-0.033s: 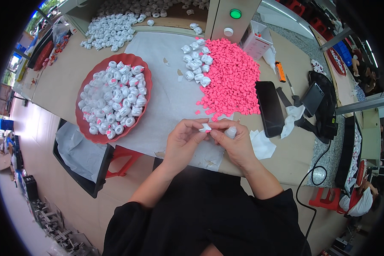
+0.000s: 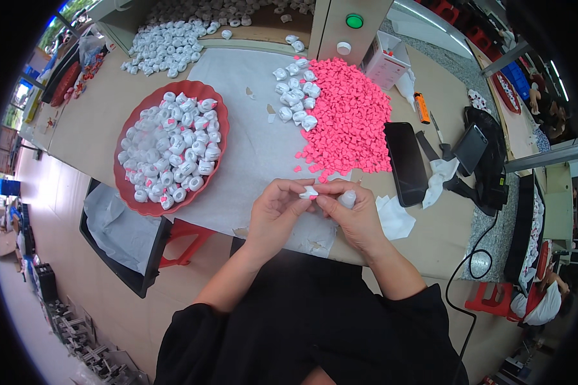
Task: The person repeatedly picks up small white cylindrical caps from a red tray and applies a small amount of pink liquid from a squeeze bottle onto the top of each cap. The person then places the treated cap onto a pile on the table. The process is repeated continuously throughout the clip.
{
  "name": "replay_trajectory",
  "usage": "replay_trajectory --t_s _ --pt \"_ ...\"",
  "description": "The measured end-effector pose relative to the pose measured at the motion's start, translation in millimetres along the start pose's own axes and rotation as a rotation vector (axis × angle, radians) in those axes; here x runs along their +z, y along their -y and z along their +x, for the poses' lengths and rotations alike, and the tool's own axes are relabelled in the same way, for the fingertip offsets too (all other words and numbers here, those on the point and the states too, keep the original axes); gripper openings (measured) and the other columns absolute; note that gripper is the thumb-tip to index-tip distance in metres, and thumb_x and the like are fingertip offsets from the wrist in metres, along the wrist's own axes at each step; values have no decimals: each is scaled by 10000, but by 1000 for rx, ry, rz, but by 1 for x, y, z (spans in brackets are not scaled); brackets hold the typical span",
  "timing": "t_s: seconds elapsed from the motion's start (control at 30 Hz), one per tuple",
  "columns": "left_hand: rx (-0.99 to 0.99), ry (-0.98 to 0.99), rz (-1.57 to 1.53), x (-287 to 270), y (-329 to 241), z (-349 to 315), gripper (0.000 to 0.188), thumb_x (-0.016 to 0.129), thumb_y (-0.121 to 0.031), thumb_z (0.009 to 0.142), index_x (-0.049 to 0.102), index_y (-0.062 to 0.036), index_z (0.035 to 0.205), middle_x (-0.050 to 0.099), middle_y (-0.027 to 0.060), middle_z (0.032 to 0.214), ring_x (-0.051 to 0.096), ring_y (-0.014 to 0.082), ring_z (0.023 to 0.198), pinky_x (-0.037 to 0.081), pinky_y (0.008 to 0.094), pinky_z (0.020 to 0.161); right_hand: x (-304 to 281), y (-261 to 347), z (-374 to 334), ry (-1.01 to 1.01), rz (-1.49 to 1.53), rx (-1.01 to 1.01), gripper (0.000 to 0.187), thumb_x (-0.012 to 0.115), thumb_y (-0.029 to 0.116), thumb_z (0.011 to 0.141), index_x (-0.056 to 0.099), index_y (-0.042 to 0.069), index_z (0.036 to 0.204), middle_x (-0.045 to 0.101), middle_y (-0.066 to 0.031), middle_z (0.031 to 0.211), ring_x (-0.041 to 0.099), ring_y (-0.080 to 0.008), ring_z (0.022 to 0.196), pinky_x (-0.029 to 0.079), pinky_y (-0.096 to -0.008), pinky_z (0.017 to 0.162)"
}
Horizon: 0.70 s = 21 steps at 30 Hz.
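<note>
My left hand [image 2: 275,215] pinches a small white molded piece [image 2: 309,191] between thumb and fingers, just above the table's near edge. A bit of pink shows on that piece, where the fingertips of my right hand [image 2: 358,221] press against it. Held within the curled fingers of my right hand is a small white bottle [image 2: 347,199]. Beyond my hands spreads a heap of small pink pieces [image 2: 347,115]. A cluster of white pieces [image 2: 291,96] lies along its left side. To the left, a red scalloped bowl [image 2: 119,173] holds many white pieces, some with pink parts.
A black phone [image 2: 406,163] lies right of the pink heap. Near it are an orange lighter [image 2: 422,108], a white box [image 2: 386,61] and crumpled tissue [image 2: 395,217]. More white pieces [image 2: 167,48] are piled at the far left. A black tray [image 2: 125,231] sits below the bowl.
</note>
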<state>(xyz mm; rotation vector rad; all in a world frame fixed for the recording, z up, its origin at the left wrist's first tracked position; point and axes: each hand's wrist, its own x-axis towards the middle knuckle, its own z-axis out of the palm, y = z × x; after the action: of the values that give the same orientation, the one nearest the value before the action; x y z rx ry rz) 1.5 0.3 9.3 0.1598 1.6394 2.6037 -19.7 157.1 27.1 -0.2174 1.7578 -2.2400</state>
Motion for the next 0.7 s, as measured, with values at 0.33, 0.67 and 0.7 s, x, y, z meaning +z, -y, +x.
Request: replay_trajectory --t_s 0.33,0.67,0.7 --pt "-128 -16 67 0 -4 2 278 538 -121 882 520 30 1114 595 87 863 569 132 700 495 252 617 0 4 1 -44 64 105 156 626 106 816 633 -4 927 612 -31 782 513 -55 637 411 -192 560" --pt "-163 -30 33 3 -6 2 278 505 -165 906 524 37 1095 575 82 837 557 126 664 496 254 557 -2 3 4 -61 185 180 140 643 93 790 644 -4 890 603 -45 726 511 -77 583 394 -203 531" --pt "-165 -28 32 3 -6 2 274 503 -164 906 525 38 1091 575 83 840 557 125 666 496 253 557 -3 2 4 -52 172 174 152 646 113 794 643 0 896 611 -40 741 508 -66 587 394 -196 526"
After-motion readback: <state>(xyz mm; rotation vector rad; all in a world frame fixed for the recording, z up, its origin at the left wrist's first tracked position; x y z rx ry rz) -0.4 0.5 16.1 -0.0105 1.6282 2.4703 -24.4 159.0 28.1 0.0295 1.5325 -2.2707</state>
